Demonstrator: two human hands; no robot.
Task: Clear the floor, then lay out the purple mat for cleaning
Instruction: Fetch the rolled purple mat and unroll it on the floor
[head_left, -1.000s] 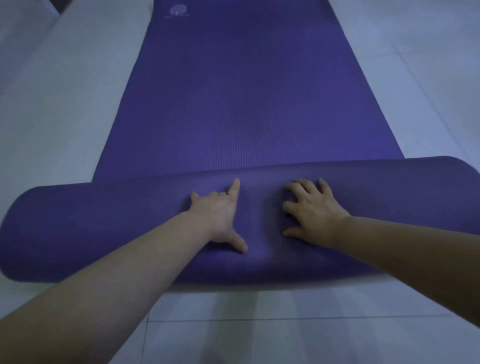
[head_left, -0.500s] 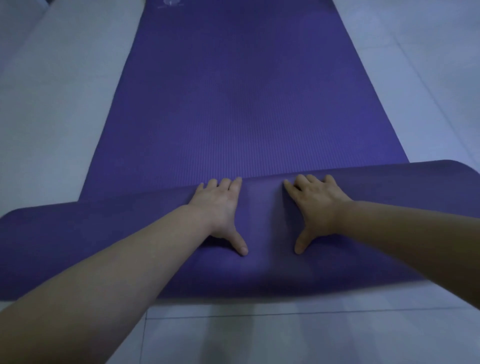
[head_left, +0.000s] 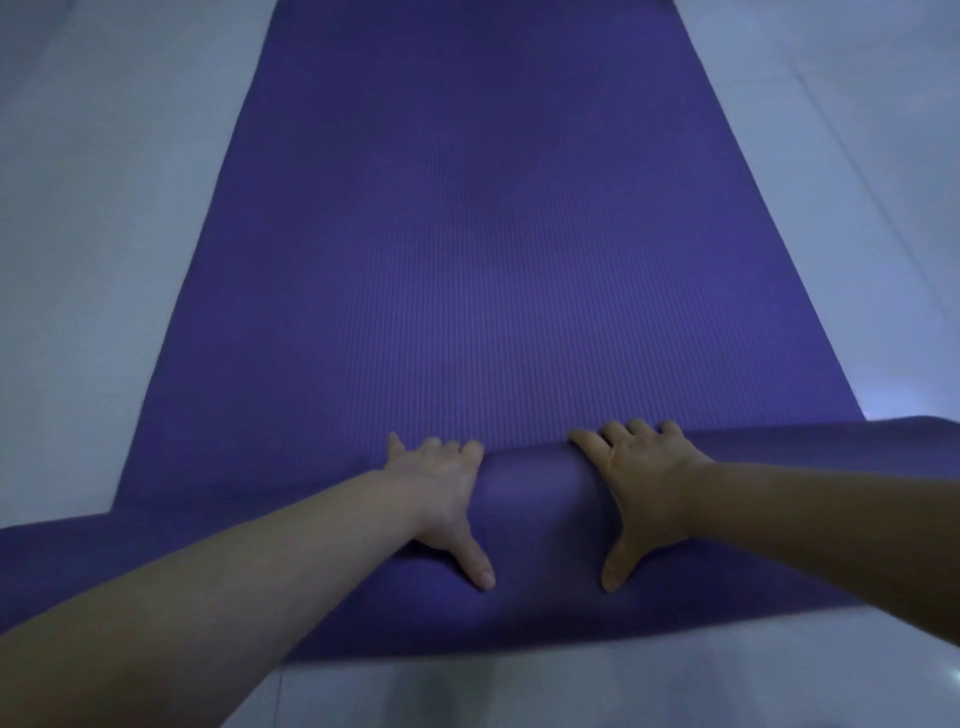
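Head view: the purple mat (head_left: 483, 249) lay flat on the pale tiled floor (head_left: 93, 208), its near end a roll. The left hand (head_left: 441, 499) and the right hand (head_left: 641, 488) pressed on that roll, side by side, palms down, fingers spread over its far edge, gripping nothing.

Pale, glossy floor tiles (head_left: 93, 218) lay on every side, thin grout lines (head_left: 852, 161) crossing them under dim light.
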